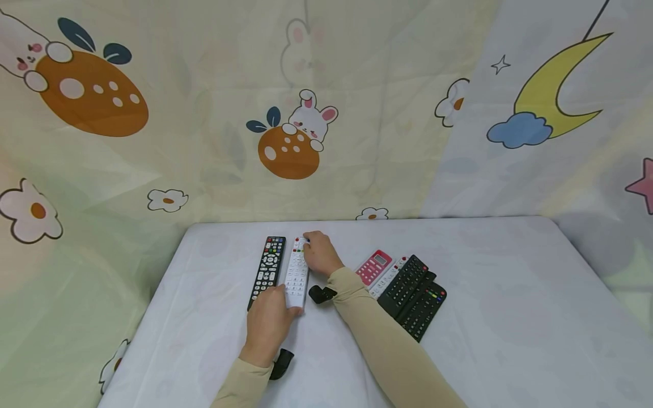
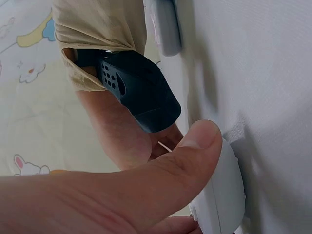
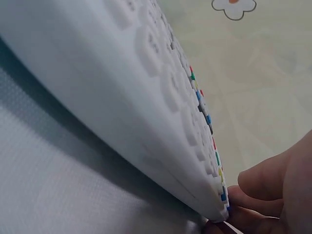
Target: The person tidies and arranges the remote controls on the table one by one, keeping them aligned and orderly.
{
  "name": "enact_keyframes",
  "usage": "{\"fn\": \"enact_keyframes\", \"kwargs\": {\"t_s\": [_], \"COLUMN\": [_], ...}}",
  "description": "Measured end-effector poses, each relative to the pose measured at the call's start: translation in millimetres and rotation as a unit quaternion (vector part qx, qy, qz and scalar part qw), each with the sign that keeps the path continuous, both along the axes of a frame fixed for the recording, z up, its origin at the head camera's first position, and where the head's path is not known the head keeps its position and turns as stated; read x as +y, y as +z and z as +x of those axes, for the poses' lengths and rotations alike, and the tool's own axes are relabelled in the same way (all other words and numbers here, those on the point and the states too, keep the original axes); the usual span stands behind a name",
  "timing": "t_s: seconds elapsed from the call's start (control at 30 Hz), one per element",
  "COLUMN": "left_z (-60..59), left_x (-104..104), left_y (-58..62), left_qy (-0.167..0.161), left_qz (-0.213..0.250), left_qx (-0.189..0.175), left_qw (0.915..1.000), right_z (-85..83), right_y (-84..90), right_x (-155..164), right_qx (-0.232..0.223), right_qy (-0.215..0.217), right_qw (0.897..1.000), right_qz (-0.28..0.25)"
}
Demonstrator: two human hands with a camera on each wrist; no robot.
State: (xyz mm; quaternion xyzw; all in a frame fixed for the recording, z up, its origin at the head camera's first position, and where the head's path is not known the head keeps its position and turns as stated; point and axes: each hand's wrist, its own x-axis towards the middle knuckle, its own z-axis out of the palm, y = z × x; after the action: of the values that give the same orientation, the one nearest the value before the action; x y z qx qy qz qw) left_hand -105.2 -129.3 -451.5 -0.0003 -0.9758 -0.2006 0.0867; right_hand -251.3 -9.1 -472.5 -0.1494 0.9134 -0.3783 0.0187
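Observation:
A white remote control (image 1: 296, 277) lies buttons-up on the table, slanting slightly. My left hand (image 1: 268, 318) holds its near end; the thumb (image 2: 202, 139) presses against that end in the left wrist view, and the other fingers are mostly hidden. At the far right corner, my right hand (image 1: 322, 253) grips the same remote with curled fingers (image 3: 258, 214), seen in the right wrist view. Just left of it lies a black remote control (image 1: 268, 263) with white buttons, roughly parallel, its near end partly behind my left hand.
Right of my right forearm lies a slanted row: a red calculator-like handset (image 1: 374, 266), another white remote (image 1: 390, 277), and black remotes (image 1: 403, 286) (image 1: 425, 310) side by side. A patterned cloth (image 1: 214, 141) hangs behind the white-covered table (image 1: 510, 317).

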Motion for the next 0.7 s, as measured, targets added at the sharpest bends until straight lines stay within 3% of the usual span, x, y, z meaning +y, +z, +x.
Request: {"fn": "enact_keyframes", "kwargs": {"t_s": [0.37, 0.7], "left_z": [0.5, 3.2], "left_x": [1.8, 4.6], "left_y": [0.4, 3.2], "left_qy": [0.0, 0.005], "left_qz": [-0.013, -0.029], "left_qx": [0.01, 0.011], "left_qw": [0.9999, 0.9995], "right_z": [2.4, 4.0], "right_y": [-0.2, 3.2], "right_x": [-0.8, 1.1], "right_qx": [-0.014, -0.009], "right_qy": [-0.008, 0.003], "right_qw": [1.0, 1.0], "right_qz": [0.018, -0.001]}}
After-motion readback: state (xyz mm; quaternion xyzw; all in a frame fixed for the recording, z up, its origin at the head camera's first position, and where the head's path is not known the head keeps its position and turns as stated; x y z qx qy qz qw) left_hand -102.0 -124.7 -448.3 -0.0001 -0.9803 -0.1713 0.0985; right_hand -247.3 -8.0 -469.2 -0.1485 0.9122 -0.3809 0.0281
